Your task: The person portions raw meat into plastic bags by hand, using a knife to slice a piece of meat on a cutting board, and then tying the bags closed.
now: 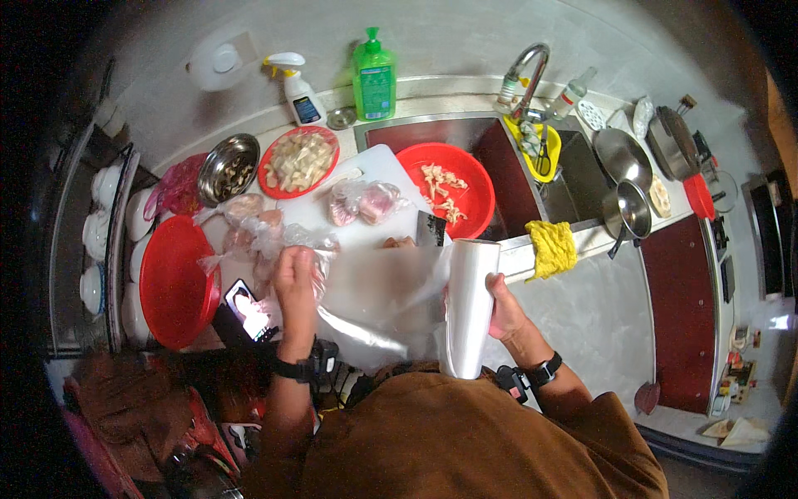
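Note:
My right hand (506,307) grips a large roll of clear plastic film or bags (471,305) close to my body. A sheet of the plastic (374,280) stretches left from the roll to my left hand (295,274), whose fingers are closed on its edge. Behind the sheet lies a white cutting board (355,240), holding plastic-wrapped raw meat (377,203) and a piece of brownish meat (399,242) partly hidden by the plastic. A dark cleaver-like blade (431,229) shows beside the roll. More bagged meat (246,227) lies beyond my left hand.
A red basin (477,187) with pale strips overlaps the sink; another red basin (177,287) stands left near a lit phone (248,312). Behind are a red plate of pale slices (299,159) and a steel bowl (229,168). A yellow cloth (552,249) drapes over the counter edge.

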